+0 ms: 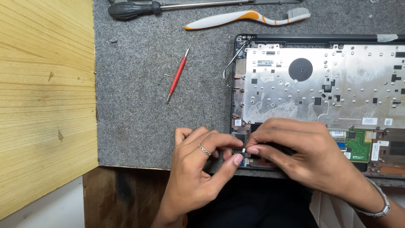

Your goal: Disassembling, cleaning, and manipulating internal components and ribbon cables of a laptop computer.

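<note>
At the near-left corner of the opened laptop chassis (320, 76): left hand (198, 169) curled narrow, ringed finger bent, fingertip pressed to a tiny white part (244, 150). Right hand (295, 147) also narrow, thumb and forefinger pinching the same part. Left of the chassis, on the grey mat (135, 105): red spudger (177, 76). Beyond the chassis: toothbrush (247, 17), screwdriver (135, 8).

- Bright, even overhead light; soft, short shadows beneath both hands (253, 156).
- Mild glare across the silver metal plate (320, 80) of the opened laptop.
- Sharp focus throughout, slight softness at the fingertips.
- No obvious bending at the edges.
</note>
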